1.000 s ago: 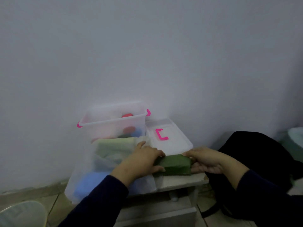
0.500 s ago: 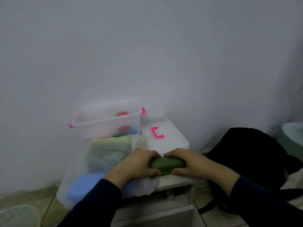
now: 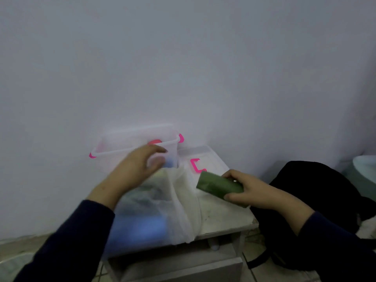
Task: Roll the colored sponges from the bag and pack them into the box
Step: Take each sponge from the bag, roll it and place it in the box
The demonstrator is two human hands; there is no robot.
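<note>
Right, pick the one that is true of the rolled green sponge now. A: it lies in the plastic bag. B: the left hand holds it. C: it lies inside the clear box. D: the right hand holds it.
D: the right hand grips the rolled green sponge above the table.

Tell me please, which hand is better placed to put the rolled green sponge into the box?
The right hand: it already grips the rolled green sponge beside the clear box. The left hand holds nothing and hovers over the bag in front of the box.
</note>
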